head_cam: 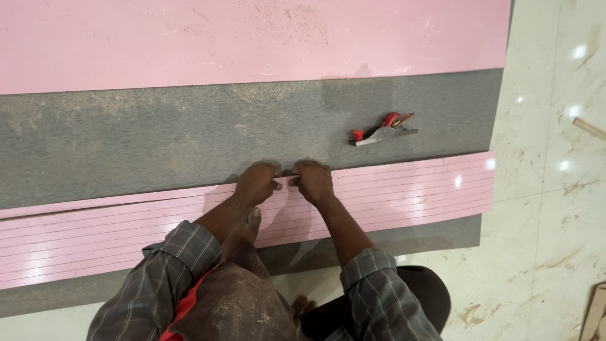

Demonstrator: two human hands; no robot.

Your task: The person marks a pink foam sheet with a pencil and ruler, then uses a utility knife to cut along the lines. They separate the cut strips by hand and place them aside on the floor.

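My left hand [257, 182] and my right hand [314, 180] meet at the far edge of a stack of long pink laminate strips [410, 192] lying on a grey board [158, 139]. Both hands have their fingers curled over the top strip's edge, thumbs nearly touching. Whether a small thing is pinched between them is hidden. One bare foot [243, 230] presses on the strips just below my left hand. A small hand plane [384, 130] with red knobs lies on the grey board, up and to the right of my right hand.
A large pink sheet [252, 38] covers the far part of the board. Glossy marble floor [555, 208] runs along the right, with a wooden stick [589, 129] and a board corner [595, 312] at the right edge.
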